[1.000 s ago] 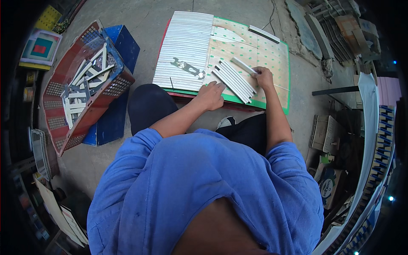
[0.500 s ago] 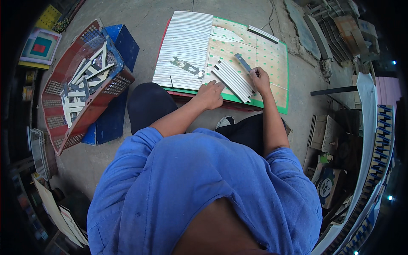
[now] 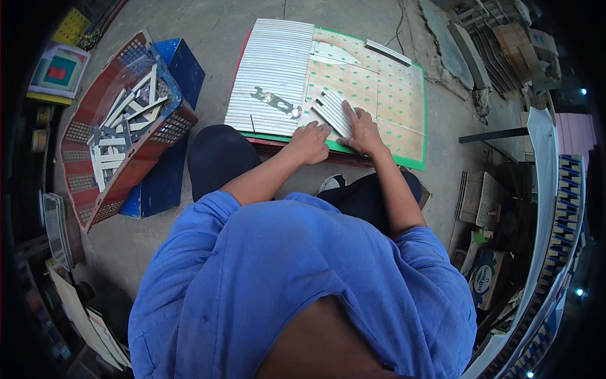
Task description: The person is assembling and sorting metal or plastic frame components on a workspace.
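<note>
Both hands flat on bundle of white strips (image 3: 332,112) at near edge of board surface (image 3: 404,107): left hand (image 3: 310,142) fingers spread, right hand (image 3: 361,128) fingers extended, neither gripping

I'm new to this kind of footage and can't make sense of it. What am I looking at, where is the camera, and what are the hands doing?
The camera sits on a person's head and looks down, so you see their blue shirt and both bare arms reaching forward. The wide lens bends straight edges near the rim. On the floor ahead lies a board, green-edged with dots, partly covered by a ribbed white sheet. A small bundle of white strips lies on the board. The right hand presses flat on the strips; the left hand rests beside them at the board's near edge. Neither hand grips anything. A dark flat tool lies on the sheet. To the left, a red crate holds more white strips.
</note>
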{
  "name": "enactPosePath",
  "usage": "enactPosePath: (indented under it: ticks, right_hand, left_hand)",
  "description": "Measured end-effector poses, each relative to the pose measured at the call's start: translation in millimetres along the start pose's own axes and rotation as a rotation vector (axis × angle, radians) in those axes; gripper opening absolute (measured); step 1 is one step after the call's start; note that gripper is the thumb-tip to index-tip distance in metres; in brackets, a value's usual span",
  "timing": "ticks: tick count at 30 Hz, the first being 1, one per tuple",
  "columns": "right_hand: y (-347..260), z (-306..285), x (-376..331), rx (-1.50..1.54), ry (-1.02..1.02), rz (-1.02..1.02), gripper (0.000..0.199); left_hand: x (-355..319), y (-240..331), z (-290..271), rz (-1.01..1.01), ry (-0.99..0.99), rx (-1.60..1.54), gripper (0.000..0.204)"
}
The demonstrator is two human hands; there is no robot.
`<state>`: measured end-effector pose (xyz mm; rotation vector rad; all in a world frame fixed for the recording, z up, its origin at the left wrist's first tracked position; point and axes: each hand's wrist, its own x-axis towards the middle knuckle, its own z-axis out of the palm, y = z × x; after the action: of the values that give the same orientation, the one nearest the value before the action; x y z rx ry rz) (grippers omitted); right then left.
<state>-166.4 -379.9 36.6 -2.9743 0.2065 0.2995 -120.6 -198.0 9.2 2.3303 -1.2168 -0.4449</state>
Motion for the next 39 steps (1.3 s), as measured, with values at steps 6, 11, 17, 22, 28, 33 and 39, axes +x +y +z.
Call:
enactPosePath:
  ticks: [6,11,17,22,28,33,39]
  right_hand:
    - [68.2,-18.6,15.1,0.061,-0.026,-0.113,0.103]
    - [110.4,-16.1,10.0,0.071,-0.107,-0.176,0.096]
    - [140.0,19.9,-26.5,1.045,0.541,0.256,0.069]
    - [132.5,37.5,-23.4,0.942,0.451,0.193,0.079]
    - [132.0,31.1,-36.4,0.61,0.385,0.028,0.091]
    - [148.5,23.8,-24.2,0.618,0.349,-0.005,0.091]
    - [190.7,10.3,33.1,0.605,0.389,-0.006,0.09]
  left_hand:
    - [-7.2,3.2,0.4,0.048,-0.025,-0.077,0.048]
    - [7.4,10.6,15.2,0.157,0.121,-0.208,0.052]
    - [80.2,4.1,18.0,0.017,0.492,-0.632,0.059]
    - [124.8,6.4,46.0,-0.083,0.484,-1.144,0.066]
    - [99.8,18.7,36.2,0.058,0.29,-0.332,0.085]
    - [103.1,16.6,35.8,0.047,0.219,0.017,0.087]
    - [174.6,5.5,25.3,0.045,0.234,0.074,0.087]
